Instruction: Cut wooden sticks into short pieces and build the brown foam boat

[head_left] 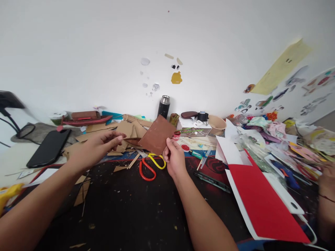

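Note:
My right hand [174,155] pinches the lower right corner of a brown-coated flat panel [158,135], held tilted above the desk. My left hand [110,141] has thumb and forefinger closed on the tip of a narrow, pointed brown piece [133,140] that reaches to the panel's left edge. Whether the two pieces are joined, I cannot tell. Just below the panel lie scissors with one red and one yellow handle loop [148,169], beside some thin wooden sticks [133,161]. Torn cardboard [128,129] is heaped behind my left hand.
A black phone [49,148] lies at left. A black flask [164,106] stands by the wall. A green-black cutter [211,181] and a red sheet [264,198] lie at right, near piled craft scraps. Another person's hand [327,177] is at the right edge.

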### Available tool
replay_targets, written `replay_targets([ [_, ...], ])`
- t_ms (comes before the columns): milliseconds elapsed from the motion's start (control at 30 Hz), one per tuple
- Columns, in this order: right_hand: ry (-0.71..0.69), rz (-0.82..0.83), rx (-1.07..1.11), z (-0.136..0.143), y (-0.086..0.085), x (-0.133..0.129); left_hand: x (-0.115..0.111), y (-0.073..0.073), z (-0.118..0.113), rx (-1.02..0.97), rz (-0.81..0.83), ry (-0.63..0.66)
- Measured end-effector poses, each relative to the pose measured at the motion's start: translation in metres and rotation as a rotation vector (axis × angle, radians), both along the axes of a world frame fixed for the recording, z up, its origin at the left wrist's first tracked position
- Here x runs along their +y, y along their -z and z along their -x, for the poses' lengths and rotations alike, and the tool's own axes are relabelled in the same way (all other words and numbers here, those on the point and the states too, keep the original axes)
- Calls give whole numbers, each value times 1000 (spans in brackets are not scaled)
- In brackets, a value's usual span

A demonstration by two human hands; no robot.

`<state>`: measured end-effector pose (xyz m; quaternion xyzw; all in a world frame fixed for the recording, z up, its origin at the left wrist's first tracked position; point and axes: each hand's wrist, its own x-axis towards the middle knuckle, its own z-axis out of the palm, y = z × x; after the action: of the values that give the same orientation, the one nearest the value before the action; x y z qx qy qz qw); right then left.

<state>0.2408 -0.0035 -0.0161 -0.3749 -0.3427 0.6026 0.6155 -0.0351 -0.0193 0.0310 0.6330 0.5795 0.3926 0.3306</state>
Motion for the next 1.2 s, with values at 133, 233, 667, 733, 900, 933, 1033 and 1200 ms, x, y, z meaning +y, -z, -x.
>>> replay_targets([
  [133, 65, -1, 51, -11, -4, 7, 6, 9, -11, 295, -169, 29],
  [233, 62, 16, 54, -13, -4, 8, 15, 24, -25, 541, -340, 143],
  [667, -38, 43, 33, -8, -1, 6, 42, 50, -40, 893, -457, 271],
  [733, -60, 51, 27, -7, -1, 5, 43, 51, -40, 843, -456, 255],
  [900, -84, 61, 23, -3, 0, 4, 33, 43, -33, 870, -414, 254],
  [933, -84, 62, 27, -3, 0, 4, 29, 40, -29, 887, -400, 262],
  [1033, -89, 67, 28, -4, 0, 3, 17, 35, -15, 874, -367, 280],
  [1200, -117, 67, 16, -1, 1, 1, 5, 38, 12, 777, -311, 247],
])
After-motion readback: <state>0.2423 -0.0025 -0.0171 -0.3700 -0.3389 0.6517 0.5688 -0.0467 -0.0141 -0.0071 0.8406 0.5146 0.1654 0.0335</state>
